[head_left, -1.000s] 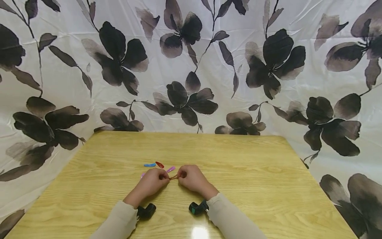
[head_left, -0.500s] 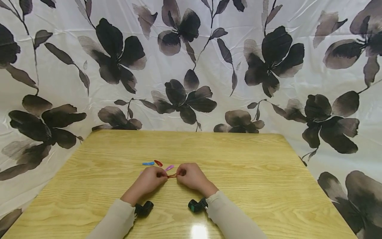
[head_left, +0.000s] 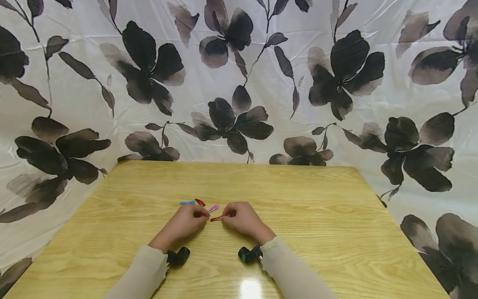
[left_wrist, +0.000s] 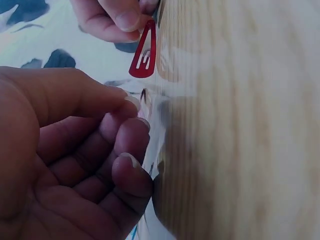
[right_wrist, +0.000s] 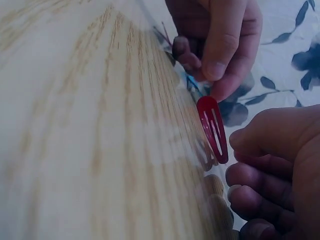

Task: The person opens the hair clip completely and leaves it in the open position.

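Observation:
A red snap hair clip [right_wrist: 213, 130] hangs just above the tabletop between the two hands. My right hand [head_left: 242, 218] pinches it by its narrow end, and the wide slotted end points toward my left hand [head_left: 185, 224]. In the left wrist view the clip [left_wrist: 145, 52] stands apart from my left fingertips, which are loosely bent with nothing seen between them. Just beyond the left fingers lies a pink hair clip [head_left: 214, 209], partly covered by the hand. Behind that hand are a blue hair clip [head_left: 187, 202] and another red hair clip [head_left: 200, 202].
A wood-grain table [head_left: 298, 232] spreads under both hands. Behind it and along its sides hangs a white cloth [head_left: 284, 124] with dark flowers. Black wrist cameras sit below each wrist, close over the table.
Both hands were at the red hair clip earlier. My left hand has let go of it and drawn slightly left, while my right hand keeps its pinch.

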Demonstrator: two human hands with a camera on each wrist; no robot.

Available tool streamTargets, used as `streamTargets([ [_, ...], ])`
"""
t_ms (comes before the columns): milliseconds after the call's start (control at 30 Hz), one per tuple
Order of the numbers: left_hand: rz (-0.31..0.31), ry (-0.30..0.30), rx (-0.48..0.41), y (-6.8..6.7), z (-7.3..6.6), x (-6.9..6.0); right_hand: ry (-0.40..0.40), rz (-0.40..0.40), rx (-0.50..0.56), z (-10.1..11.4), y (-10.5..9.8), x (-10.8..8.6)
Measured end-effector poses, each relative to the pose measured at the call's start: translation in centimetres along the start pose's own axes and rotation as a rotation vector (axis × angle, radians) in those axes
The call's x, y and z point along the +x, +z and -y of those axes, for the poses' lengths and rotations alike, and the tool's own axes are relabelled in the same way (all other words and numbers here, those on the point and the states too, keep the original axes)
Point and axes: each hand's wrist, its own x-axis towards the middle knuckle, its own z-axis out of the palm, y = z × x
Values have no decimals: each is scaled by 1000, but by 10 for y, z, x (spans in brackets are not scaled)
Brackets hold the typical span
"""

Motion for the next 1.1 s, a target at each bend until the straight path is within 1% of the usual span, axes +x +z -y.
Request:
streamTargets([
  [200,-26,-2,-39,-5,-1,-1,-9,-9,-9,-1,-1,-1],
  [233,-35,-11,-37,-6,-1,-1,-11,-12,-12,-1,-2,-1],
  [333,-64,-32,-24,-9,-1,0,-20,-30,-18,0,-4,-1],
  [433,-112,-48,0,-12,-1,1,-31,-45,-16,2,-7,1],
  [567,-144,-32,31,-16,1,4,-39,-53,-16,5,-12,3],
  [767,-149,-31,42,-21,6,5,-62,-49,-16,9,-14,5],
  [1100,-146,-23,42,-28,9,4,-56,-33,-64,15,-12,10],
])
